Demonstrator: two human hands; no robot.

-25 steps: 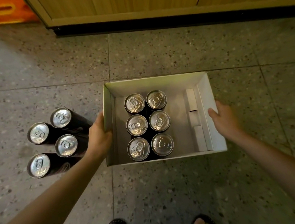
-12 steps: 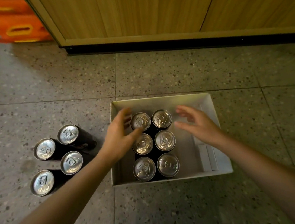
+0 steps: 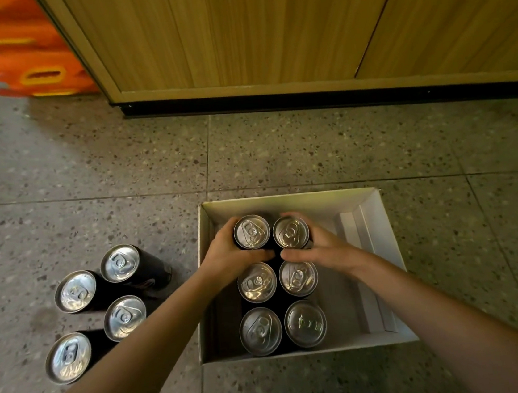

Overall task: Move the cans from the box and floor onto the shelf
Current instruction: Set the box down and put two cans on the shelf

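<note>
A white cardboard box [image 3: 382,240] sits on the floor and holds several black cans with silver tops in two columns. My left hand [image 3: 226,258] is wrapped around the far left can [image 3: 251,232]. My right hand [image 3: 321,247] is wrapped around the far right can [image 3: 290,232]. Behind my thumbs stand the middle pair of cans [image 3: 277,280] and the near pair of cans [image 3: 282,327]. Several more black cans [image 3: 102,308] stand upright on the floor to the left of the box. No shelf surface shows in the view.
A wooden cabinet front [image 3: 264,27] with a black base strip rises beyond the box. Stacked orange crates [image 3: 29,61] stand at the far left. The floor [image 3: 342,141] is speckled stone tile.
My hands left the sides of the box, reached in over the cans and closed around the two far cans. The camera tilted up, showing more of the cabinet.
</note>
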